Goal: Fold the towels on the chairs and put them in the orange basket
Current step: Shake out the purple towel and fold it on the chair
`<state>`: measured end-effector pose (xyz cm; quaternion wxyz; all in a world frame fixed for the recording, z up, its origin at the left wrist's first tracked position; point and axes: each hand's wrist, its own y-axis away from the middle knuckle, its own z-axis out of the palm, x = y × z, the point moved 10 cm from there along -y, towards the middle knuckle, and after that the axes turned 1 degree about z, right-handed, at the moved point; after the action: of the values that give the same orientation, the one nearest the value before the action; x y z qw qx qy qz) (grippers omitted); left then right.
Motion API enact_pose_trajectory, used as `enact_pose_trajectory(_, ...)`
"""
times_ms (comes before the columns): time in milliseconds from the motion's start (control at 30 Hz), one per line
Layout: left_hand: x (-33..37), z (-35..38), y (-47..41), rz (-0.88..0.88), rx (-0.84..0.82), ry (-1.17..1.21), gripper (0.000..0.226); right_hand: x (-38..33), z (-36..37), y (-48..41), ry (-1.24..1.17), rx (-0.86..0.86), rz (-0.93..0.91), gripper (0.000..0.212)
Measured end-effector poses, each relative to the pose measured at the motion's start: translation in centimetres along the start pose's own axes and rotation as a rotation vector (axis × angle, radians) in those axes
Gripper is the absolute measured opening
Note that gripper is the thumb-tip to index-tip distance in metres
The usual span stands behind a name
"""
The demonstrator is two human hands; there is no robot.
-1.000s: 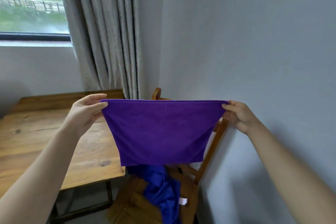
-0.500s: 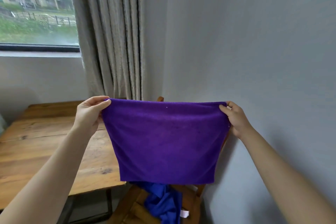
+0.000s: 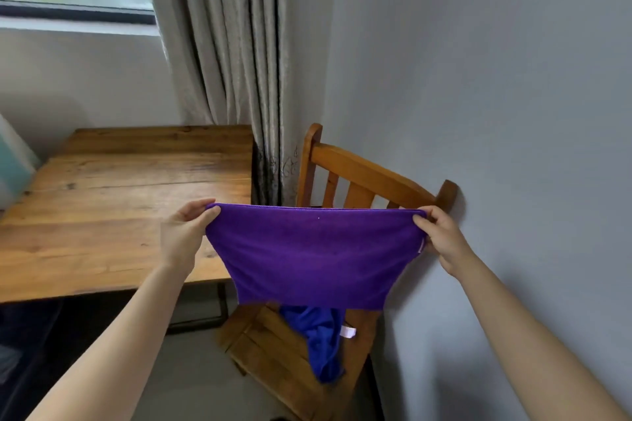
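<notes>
A purple towel (image 3: 314,256) hangs stretched between my hands in front of a wooden chair (image 3: 362,178). My left hand (image 3: 186,236) pinches its upper left corner. My right hand (image 3: 441,239) pinches the upper right corner, close to the chair's backrest. The towel looks doubled over, and its lower edge hangs just above the seat. A blue towel (image 3: 323,342) lies crumpled on the chair seat, partly hidden behind the purple one, with a white tag showing. No orange basket is in view.
A wooden table (image 3: 119,202) stands left of the chair under a window. Grey curtains (image 3: 232,61) hang behind the table and chair. A grey wall (image 3: 496,96) runs close along the chair's right side. Grey floor shows below.
The view has tilted down, so the chair's backrest and seat now show. My hands hold the purple towel lower, close over the seat; the grip on both corners is unchanged.
</notes>
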<state>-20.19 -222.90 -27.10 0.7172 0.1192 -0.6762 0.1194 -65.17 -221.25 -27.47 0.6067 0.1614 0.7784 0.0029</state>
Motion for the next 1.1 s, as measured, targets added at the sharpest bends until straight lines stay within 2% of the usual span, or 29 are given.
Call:
enact_pose_trajectory(100,-2.4,-2.0,3.0,-0.050,0.036,0.000,0.014,3.0,1.1,0.6,0.055,-0.037,0.049,0.019)
enact_pose_trajectory(267,-5.9,-4.7,8.1,-0.124,0.198,0.002,0.017,5.9,2.3,1.2,0.156,-0.144,0.077,0.016)
enact_pose_trajectory(400,-7.7,-5.4,9.8,-0.140,0.239,-0.053,0.020,8.1,3.2,1.2,0.170,-0.189,0.093,0.015)
enact_pose_trajectory(533,-10.1,-4.5,8.7,-0.169,0.203,-0.135,0.021,11.2,3.7,-0.2,0.196,-0.175,0.131,0.016)
enact_pose_trajectory(700,-14.8,-1.6,6.1,-0.264,0.089,-0.344,0.017,15.9,4.1,-3.7,0.274,-0.057,0.245,0.014)
enact_pose_trajectory(933,-23.4,-1.6,4.9,-0.461,0.046,-0.707,0.010,22.0,6.3,-6.5,0.512,-0.077,0.305,0.011)
enact_pose_trajectory(1100,-27.5,-2.3,5.6,-0.553,0.109,-0.749,0.012,25.9,7.8,-6.8,0.585,-0.081,0.323,0.017)
